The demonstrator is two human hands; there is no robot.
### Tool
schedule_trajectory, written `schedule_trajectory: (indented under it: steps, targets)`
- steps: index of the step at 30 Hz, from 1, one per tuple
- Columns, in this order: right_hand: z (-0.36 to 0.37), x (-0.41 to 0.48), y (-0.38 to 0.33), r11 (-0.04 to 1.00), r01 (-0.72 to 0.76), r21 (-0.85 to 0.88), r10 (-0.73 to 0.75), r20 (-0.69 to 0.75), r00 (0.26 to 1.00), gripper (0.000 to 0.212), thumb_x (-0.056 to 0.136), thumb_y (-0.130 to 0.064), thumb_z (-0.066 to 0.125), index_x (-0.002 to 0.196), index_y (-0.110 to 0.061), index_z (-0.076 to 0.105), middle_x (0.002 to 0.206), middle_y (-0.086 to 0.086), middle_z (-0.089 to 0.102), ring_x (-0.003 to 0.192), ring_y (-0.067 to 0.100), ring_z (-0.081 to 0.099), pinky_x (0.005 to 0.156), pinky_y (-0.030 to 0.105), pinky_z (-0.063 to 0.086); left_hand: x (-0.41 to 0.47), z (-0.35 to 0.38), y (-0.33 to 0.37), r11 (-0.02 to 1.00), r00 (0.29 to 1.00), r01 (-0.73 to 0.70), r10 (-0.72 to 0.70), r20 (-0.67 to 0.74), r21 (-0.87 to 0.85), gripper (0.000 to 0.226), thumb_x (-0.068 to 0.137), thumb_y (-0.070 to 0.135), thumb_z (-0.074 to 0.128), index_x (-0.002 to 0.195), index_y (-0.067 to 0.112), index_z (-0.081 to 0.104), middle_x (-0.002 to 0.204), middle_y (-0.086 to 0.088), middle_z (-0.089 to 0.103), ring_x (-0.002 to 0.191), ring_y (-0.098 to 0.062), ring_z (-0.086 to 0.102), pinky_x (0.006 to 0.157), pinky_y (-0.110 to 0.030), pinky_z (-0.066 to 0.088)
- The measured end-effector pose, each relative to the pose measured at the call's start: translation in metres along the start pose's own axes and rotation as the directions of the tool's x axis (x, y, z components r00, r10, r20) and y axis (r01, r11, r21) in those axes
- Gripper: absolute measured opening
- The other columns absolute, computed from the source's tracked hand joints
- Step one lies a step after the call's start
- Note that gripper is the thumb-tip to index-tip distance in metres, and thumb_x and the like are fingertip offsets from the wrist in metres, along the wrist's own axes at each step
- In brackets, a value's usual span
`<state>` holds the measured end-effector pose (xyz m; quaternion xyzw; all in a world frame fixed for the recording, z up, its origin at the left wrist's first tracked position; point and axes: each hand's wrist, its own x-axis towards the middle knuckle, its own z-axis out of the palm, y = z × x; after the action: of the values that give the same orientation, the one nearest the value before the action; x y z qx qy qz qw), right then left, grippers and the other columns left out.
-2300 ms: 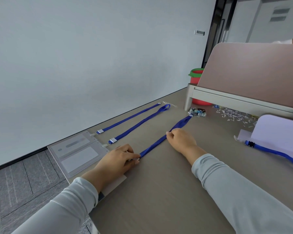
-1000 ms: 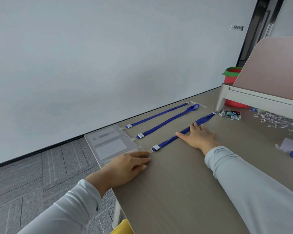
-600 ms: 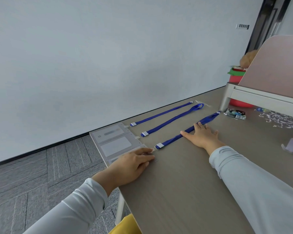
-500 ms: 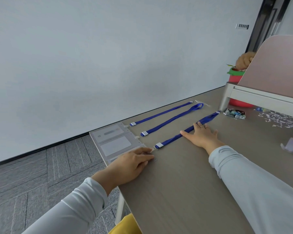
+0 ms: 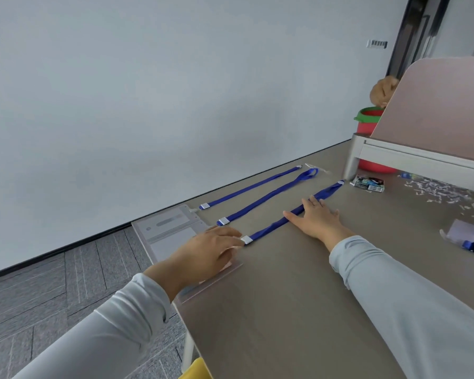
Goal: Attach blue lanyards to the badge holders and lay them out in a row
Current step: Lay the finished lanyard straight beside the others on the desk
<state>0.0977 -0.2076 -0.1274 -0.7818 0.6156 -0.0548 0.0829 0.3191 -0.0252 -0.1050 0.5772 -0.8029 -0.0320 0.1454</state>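
**Worktop [image 5: 285, 310] edge: 3rd badge risk**

Badge holders [image 5: 164, 224] overhang the left edge. Our left hand [image 5: 203, 255], fingers flat, presses the nearest holder [image 5: 220, 274]; our right hand [image 5: 316, 218], fingers spread, pins its blue lanyard [image 5: 274, 225]. Dragging sideways could tip it off.

A plain pale wall [image 5: 148, 91] fills my view, evenly lit. Black skirting [image 5: 66, 249] runs along its foot, above a grey floor [image 5: 52, 296] of angled tiles. My brown counter [image 5: 285, 310] carries a pink partition [image 5: 438, 110] at right; a dark door frame [image 5: 402, 36] stands behind.
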Motion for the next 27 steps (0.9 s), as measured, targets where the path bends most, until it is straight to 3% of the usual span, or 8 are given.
schedule_trajectory:
  steps: [4, 9, 13, 16, 19, 22, 27]
  targets:
    - [-0.004, 0.009, 0.011, 0.999, -0.036, 0.018, 0.037, -0.02, 0.999, 0.076, 0.089, -0.064, 0.029, 0.147, -0.017, 0.018, 0.157, 0.008, 0.01, 0.144, 0.028, 0.01, 0.114, 0.054, 0.016, 0.052, -0.001, 0.01, 1.0, 0.998, -0.031, 0.031, 0.046, 0.003, 0.034, 0.097, 0.019, 0.037, 0.129, 0.019, 0.051, 0.135, 0.006, 0.048, 0.123, -0.008, 0.044, 0.104, -0.021, 0.032]
    - [-0.01, 0.029, 0.028, 0.994, -0.081, 0.071, 0.082, -0.015, 0.997, 0.062, 0.095, -0.048, 0.032, 0.145, -0.013, 0.023, 0.155, 0.014, 0.015, 0.142, 0.031, 0.019, 0.114, 0.047, 0.02, 0.119, 0.019, 0.016, 0.996, 0.988, -0.089, 0.085, 0.126, 0.024, 0.035, 0.096, 0.016, 0.039, 0.128, 0.017, 0.053, 0.135, 0.002, 0.049, 0.121, -0.012, 0.046, 0.104, -0.029, 0.038]
    - [-0.012, 0.045, 0.034, 0.98, -0.09, 0.178, 0.096, -0.025, 0.995, 0.051, 0.096, -0.034, 0.038, 0.139, -0.007, 0.031, 0.146, 0.015, 0.035, 0.13, 0.032, 0.039, 0.105, 0.042, 0.036, 0.16, 0.036, 0.018, 0.993, 0.983, -0.12, 0.115, 0.145, 0.024, 0.034, 0.095, 0.021, 0.043, 0.127, 0.016, 0.053, 0.134, 0.001, 0.049, 0.121, -0.013, 0.045, 0.103, -0.029, 0.038]
    - [-0.011, 0.052, 0.037, 0.977, -0.072, 0.199, 0.085, -0.058, 0.995, 0.048, 0.097, -0.029, 0.038, 0.139, -0.008, 0.032, 0.143, 0.013, 0.04, 0.127, 0.031, 0.043, 0.1, 0.041, 0.039, 0.182, 0.045, 0.015, 0.991, 0.983, -0.131, 0.128, 0.129, 0.014, 0.035, 0.094, 0.023, 0.043, 0.128, 0.018, 0.052, 0.133, 0.003, 0.049, 0.122, -0.013, 0.043, 0.104, -0.029, 0.036]
    - [-0.011, 0.06, 0.041, 0.983, -0.074, 0.168, 0.091, -0.099, 0.991, 0.043, 0.097, -0.015, 0.034, 0.14, -0.01, 0.032, 0.14, 0.012, 0.044, 0.122, 0.032, 0.047, 0.094, 0.039, 0.041, 0.194, 0.051, 0.01, 0.988, 0.979, -0.152, 0.146, 0.142, 0.031, 0.033, 0.094, 0.026, 0.044, 0.125, 0.02, 0.054, 0.13, 0.004, 0.052, 0.12, -0.012, 0.045, 0.104, -0.031, 0.038]
    - [-0.014, 0.069, 0.044, 0.99, -0.071, 0.121, 0.091, -0.163, 0.982, 0.037, 0.094, -0.007, 0.035, 0.128, -0.01, 0.047, 0.125, 0.014, 0.056, 0.109, 0.033, 0.055, 0.086, 0.038, 0.046, 0.199, 0.053, 0.005, 0.985, 0.977, -0.168, 0.162, 0.136, 0.034, 0.032, 0.093, 0.026, 0.046, 0.123, 0.02, 0.056, 0.127, 0.004, 0.054, 0.118, -0.011, 0.046, 0.103, -0.03, 0.038]
    - [-0.018, 0.077, 0.048, 0.999, 0.015, 0.031, -0.009, -0.192, 0.981, 0.043, 0.088, 0.004, 0.034, 0.122, -0.01, 0.057, 0.122, 0.013, 0.056, 0.11, 0.032, 0.052, 0.088, 0.039, 0.045, 0.199, 0.052, 0.002, 0.98, 0.97, -0.196, 0.188, 0.157, 0.038, 0.033, 0.094, 0.027, 0.044, 0.125, 0.02, 0.054, 0.131, 0.003, 0.052, 0.121, -0.011, 0.044, 0.106, -0.027, 0.034]
